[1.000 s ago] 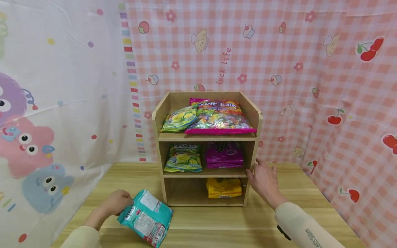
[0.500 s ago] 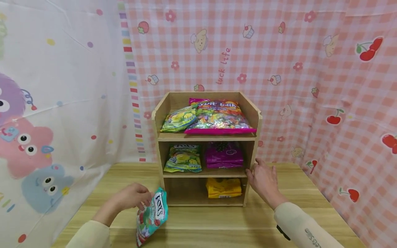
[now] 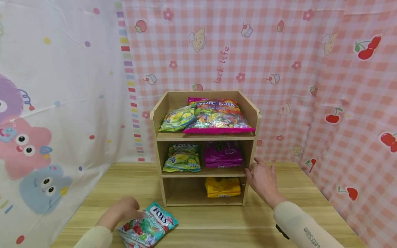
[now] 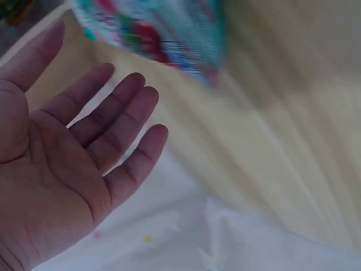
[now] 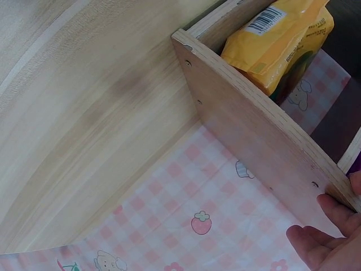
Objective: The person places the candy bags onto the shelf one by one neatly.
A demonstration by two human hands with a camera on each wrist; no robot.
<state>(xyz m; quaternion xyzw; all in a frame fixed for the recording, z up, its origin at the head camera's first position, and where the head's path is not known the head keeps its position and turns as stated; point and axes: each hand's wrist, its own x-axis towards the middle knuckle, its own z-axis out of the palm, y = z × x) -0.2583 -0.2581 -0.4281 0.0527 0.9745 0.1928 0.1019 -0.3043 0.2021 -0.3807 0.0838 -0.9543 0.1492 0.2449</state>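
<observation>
A teal Fox's candy bag (image 3: 150,225) lies with its printed front up on the table, before the shelf's left side. My left hand (image 3: 124,210) is at the bag's upper left edge. In the left wrist view its palm and loosely bent fingers (image 4: 135,101) hold nothing, and the candy bag (image 4: 163,34) is apart from them. My right hand (image 3: 263,179) holds the right side panel of the small wooden shelf (image 3: 206,138), thumb at the front edge and fingers along the outer face. Part of that hand (image 5: 333,237) shows in the right wrist view.
On the top tier lie a fruit candy bag (image 3: 220,117) and a green-yellow bag (image 3: 178,119). The middle tier holds another green-yellow bag (image 3: 183,159) and a purple bag (image 3: 222,156). A yellow bag (image 3: 222,187) sits bottom right. Patterned cloths hang around the wooden table (image 3: 223,220).
The left hand has turned the teal candy bag from its back to its front, set it down and let go. The right hand stays at the shelf's side.
</observation>
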